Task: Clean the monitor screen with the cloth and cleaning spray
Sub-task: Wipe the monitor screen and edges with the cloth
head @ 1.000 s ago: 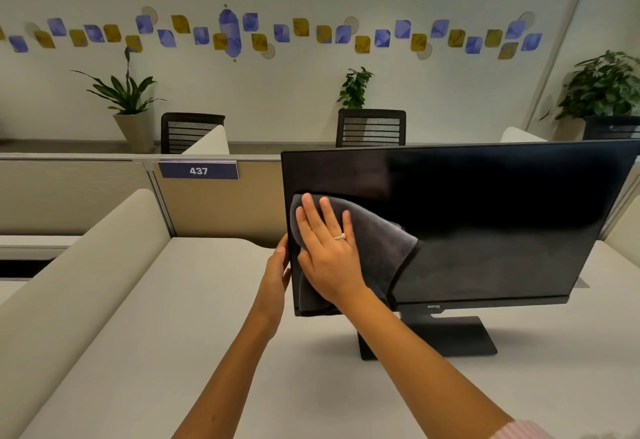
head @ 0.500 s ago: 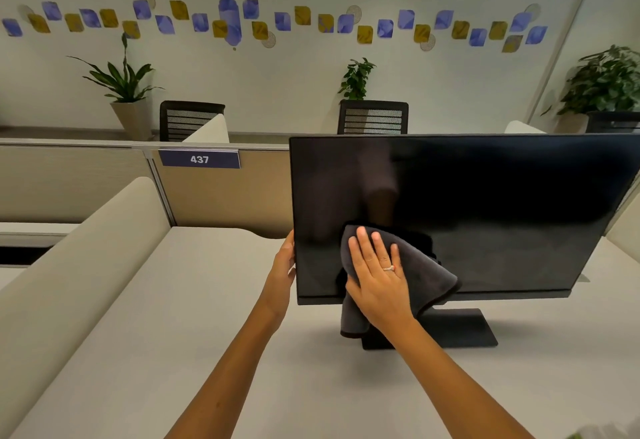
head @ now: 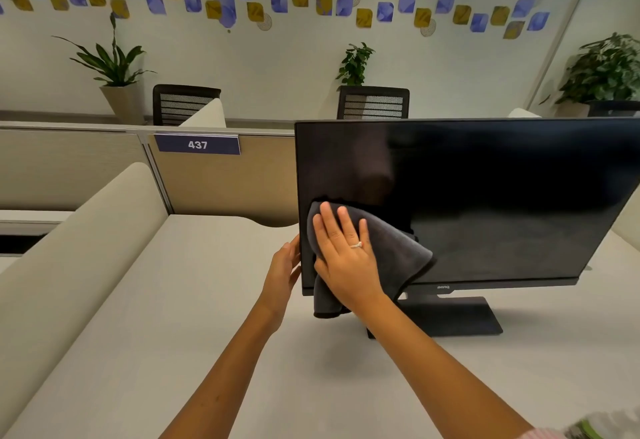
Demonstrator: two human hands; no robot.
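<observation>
My right hand (head: 346, 258) lies flat with the fingers spread, pressing the dark grey cloth (head: 388, 251) against the lower left corner of the monitor screen (head: 485, 196). The cloth's loose end hangs below the monitor's bottom bezel, just off the bench (head: 173, 300), and another fold drapes toward the middle of the screen. My left hand (head: 282, 270) rests against the monitor's left edge, thumb near the front and the fingers hidden behind the panel, so I cannot tell how tightly they grip. The monitor stands upright on its flat black base (head: 450, 317) on the bench. Behind the monitor runs a partition with a plate reading 437 (head: 197, 144).
</observation>
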